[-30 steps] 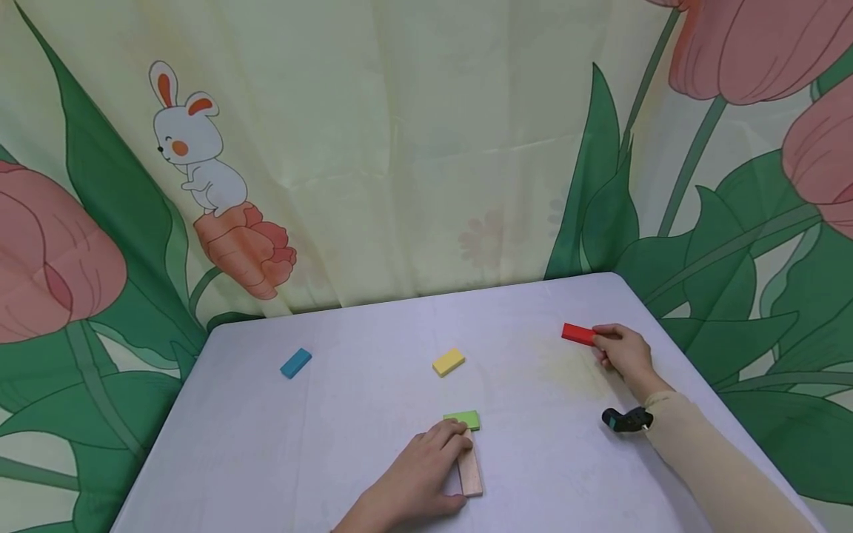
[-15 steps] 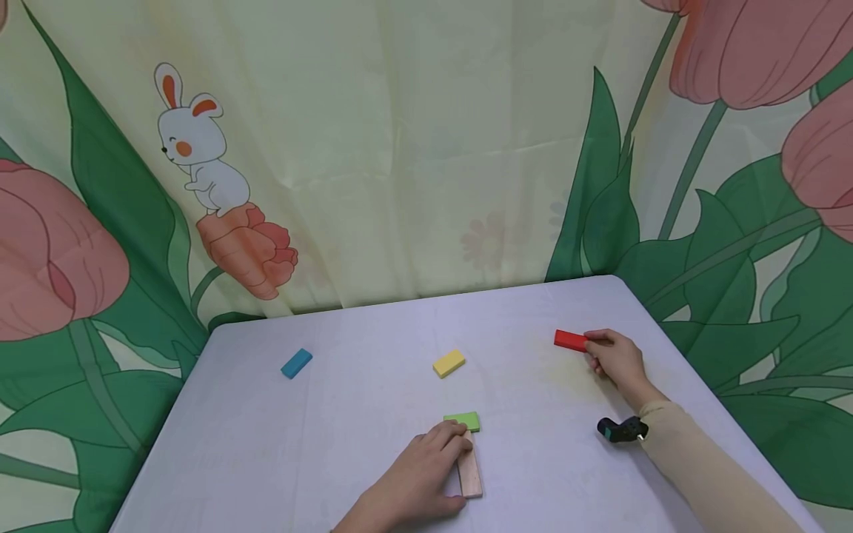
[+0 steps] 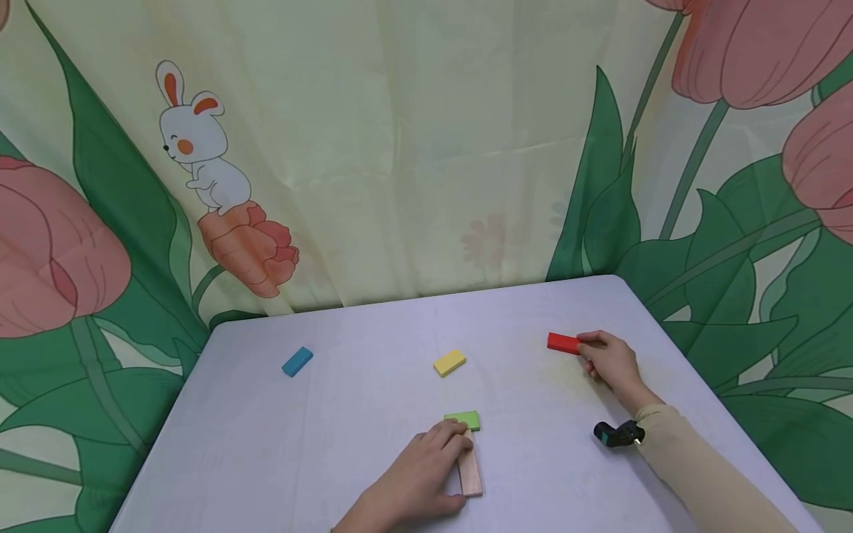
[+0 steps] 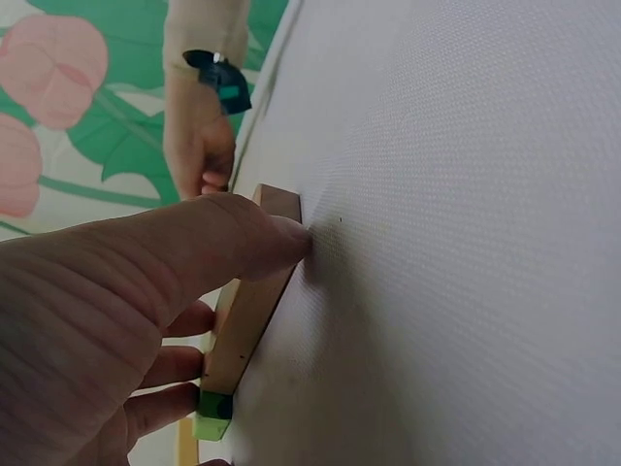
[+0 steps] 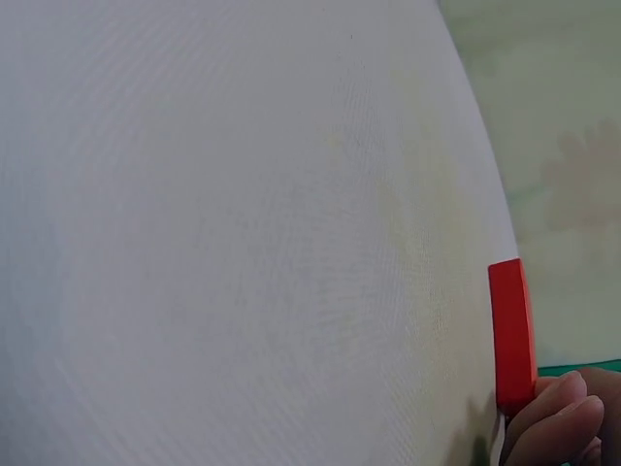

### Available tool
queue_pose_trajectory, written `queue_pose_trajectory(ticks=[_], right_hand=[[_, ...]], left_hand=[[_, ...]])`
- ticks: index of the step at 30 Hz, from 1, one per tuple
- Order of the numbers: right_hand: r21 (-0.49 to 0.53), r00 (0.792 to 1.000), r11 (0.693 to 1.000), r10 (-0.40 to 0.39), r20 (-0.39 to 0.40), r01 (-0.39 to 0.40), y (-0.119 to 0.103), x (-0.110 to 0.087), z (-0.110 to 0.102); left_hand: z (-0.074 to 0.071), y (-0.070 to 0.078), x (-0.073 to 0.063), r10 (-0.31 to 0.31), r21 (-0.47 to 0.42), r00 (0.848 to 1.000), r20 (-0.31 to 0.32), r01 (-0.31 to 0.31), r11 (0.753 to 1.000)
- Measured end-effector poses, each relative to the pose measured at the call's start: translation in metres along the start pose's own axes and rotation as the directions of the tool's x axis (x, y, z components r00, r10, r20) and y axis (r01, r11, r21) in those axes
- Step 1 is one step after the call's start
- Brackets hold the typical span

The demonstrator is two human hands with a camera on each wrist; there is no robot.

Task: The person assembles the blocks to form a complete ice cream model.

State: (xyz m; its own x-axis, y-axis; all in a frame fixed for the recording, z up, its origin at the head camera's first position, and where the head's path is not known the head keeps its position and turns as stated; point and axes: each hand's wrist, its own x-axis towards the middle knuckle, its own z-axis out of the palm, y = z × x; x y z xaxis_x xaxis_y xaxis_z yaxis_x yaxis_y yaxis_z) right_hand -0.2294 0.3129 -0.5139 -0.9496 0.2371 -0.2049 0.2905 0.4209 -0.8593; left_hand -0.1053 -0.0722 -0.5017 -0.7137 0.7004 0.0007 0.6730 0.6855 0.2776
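Near the front of the table lies a plain wooden block [image 3: 470, 475], its far end against a green block [image 3: 469, 420]. My left hand [image 3: 420, 474] holds the wooden block, thumb at its near end and fingers along its side, with fingertips by the green block. In the left wrist view the wooden block [image 4: 243, 325] shows behind the thumb. Farther right, my right hand [image 3: 609, 364] pinches one end of a red block [image 3: 561, 343] between thumb and fingers. The red block's free end [image 5: 511, 330] points away from the fingers in the right wrist view.
A yellow block [image 3: 449, 363] lies beyond the green one, and a blue block [image 3: 297, 361] lies at the far left. All rest on a white-covered table [image 3: 373, 414]. A printed curtain [image 3: 426, 148] hangs behind the far edge. A black wrist camera [image 3: 616, 434] juts from the right sleeve.
My right hand has shifted a little to the left and slightly nearer, carrying the red block with it. The left hand and the other blocks have stayed put.
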Motion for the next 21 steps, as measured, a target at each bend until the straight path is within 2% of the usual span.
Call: queue_pose_trajectory(ticks=[6, 21], right_hand=[[0.009, 1.0, 1.0, -0.001, 0.027, 0.001, -0.005, -0.005, 0.006], [0.003, 0.998, 1.0, -0.003, 0.063, 0.003, -0.015, -0.009, 0.024]], left_hand=[[-0.001, 0.0, 0.001, -0.001, 0.006, 1.0, 0.004, 0.001, 1.0], [-0.002, 0.003, 0.0, 0.023, 0.045, 0.999, -0.035, -0.021, 0.999]])
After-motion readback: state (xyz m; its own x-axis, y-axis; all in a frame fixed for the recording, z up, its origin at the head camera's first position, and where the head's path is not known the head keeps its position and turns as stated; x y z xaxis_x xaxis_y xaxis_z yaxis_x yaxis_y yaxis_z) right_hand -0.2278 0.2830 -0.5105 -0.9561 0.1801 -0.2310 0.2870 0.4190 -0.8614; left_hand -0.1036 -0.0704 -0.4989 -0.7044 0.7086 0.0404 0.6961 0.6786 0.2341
